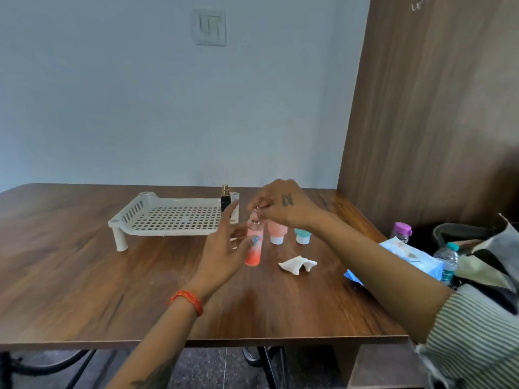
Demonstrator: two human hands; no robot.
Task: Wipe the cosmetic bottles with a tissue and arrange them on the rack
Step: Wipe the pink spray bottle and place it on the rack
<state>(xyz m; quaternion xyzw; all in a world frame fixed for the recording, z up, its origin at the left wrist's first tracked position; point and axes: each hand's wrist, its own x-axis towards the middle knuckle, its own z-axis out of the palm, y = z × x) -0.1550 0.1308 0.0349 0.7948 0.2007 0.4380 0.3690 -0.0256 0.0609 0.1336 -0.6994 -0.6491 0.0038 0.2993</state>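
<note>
On the wooden surface (84, 276) the pink bottle (254, 245) is steadied by the left hand (224, 248) with loose fingers, its top pinched by the right hand (283, 206); the tissue (297, 265) must probably be fetched next, the rack (174, 217) afterwards

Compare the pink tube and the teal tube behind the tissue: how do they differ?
The pink tube has a pink body; the teal tube is teal. The pink tube stands taller; the teal tube is squatter. The right hand partly covers the pink tube; the teal tube is clear. Both stand on white caps on the table.
</note>
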